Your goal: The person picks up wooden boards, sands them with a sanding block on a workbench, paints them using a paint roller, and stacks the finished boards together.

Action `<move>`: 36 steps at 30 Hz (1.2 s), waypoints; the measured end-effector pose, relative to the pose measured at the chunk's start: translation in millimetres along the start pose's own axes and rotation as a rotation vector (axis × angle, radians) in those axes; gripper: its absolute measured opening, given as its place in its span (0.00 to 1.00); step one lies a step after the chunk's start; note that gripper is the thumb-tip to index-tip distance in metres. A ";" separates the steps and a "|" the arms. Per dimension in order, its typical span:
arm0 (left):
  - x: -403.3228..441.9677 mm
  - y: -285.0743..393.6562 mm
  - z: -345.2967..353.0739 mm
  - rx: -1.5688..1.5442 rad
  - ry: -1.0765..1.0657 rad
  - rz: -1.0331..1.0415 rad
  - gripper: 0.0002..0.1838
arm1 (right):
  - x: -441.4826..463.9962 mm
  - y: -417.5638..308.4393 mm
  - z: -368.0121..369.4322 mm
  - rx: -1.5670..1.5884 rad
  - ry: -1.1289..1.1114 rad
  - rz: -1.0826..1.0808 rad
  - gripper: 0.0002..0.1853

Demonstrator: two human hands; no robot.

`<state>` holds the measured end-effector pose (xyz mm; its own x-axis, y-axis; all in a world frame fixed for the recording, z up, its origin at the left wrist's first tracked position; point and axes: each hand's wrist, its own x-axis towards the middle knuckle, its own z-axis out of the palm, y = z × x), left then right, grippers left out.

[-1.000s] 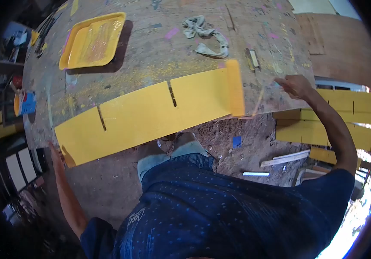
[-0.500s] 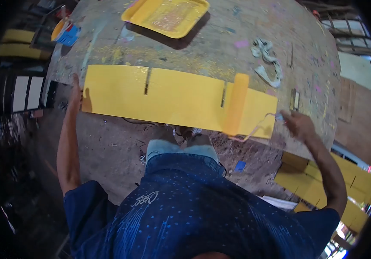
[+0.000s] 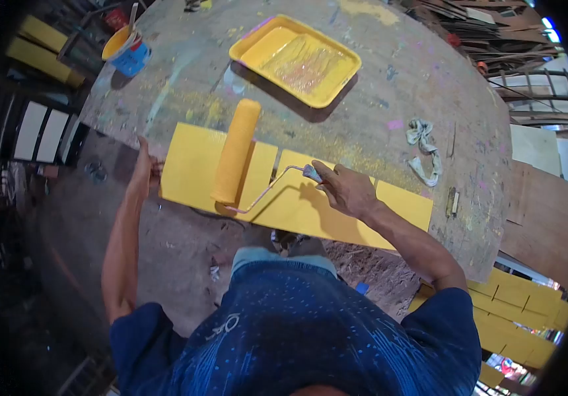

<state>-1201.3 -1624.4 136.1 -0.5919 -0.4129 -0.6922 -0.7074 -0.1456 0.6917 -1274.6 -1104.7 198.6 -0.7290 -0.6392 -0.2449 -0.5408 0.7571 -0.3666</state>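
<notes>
My right hand (image 3: 350, 191) is closed round the handle of a paint roller (image 3: 238, 152) with a yellow sleeve and a bent wire frame. The roller's sleeve lies over the left part of a long yellow board (image 3: 337, 212), its far end reaching past the board's back edge. Whether the sleeve touches the board I cannot tell. Narrow slots cut into the board from its far edge. At the board's left end is my left hand (image 3: 142, 173), thumb stretched up and fingers against the edge.
Behind the board, a yellow paint tray (image 3: 356, 69) sits on the stained worktable (image 3: 185, 72). A blue paint bucket (image 3: 132, 59) with a stick in it stands at the back left. To the right lie a crumpled rag (image 3: 426, 155) and a small object (image 3: 453, 202). Yellow slotted boards (image 3: 522, 297) are at lower right.
My right hand has carried the roller leftward along the board, from its right part to its left part. My left hand stays at the left end. The head view has shifted.
</notes>
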 end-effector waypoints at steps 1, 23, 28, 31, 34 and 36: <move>-3.2 4.3 -0.4 0.005 -0.038 0.011 0.48 | 9.6 -0.3 -5.5 0.044 0.050 0.045 0.25; -6.8 9.6 -13.0 0.280 -0.064 0.079 0.48 | 143.3 219.7 -17.3 -0.356 0.569 0.152 0.26; -23.1 37.6 -17.3 0.127 -0.063 0.074 0.41 | -55.6 112.3 -8.2 -0.156 1.046 0.437 0.14; -37.0 54.0 -15.5 0.161 -0.094 0.142 0.46 | -165.5 24.9 41.9 -0.342 1.072 0.690 0.08; -66.5 84.7 -26.5 0.217 -0.285 0.276 0.50 | -195.5 -60.8 90.9 -0.311 1.066 0.727 0.14; -107.5 111.9 -24.6 0.222 -0.290 0.358 0.53 | -184.5 -105.2 96.8 -0.181 1.041 0.682 0.18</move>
<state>-1207.3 -1618.4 293.0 -0.8726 -0.1307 -0.4706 -0.4872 0.1664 0.8573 -1042.6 -1079.5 195.4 -0.8229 0.2357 0.5170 0.0864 0.9513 -0.2960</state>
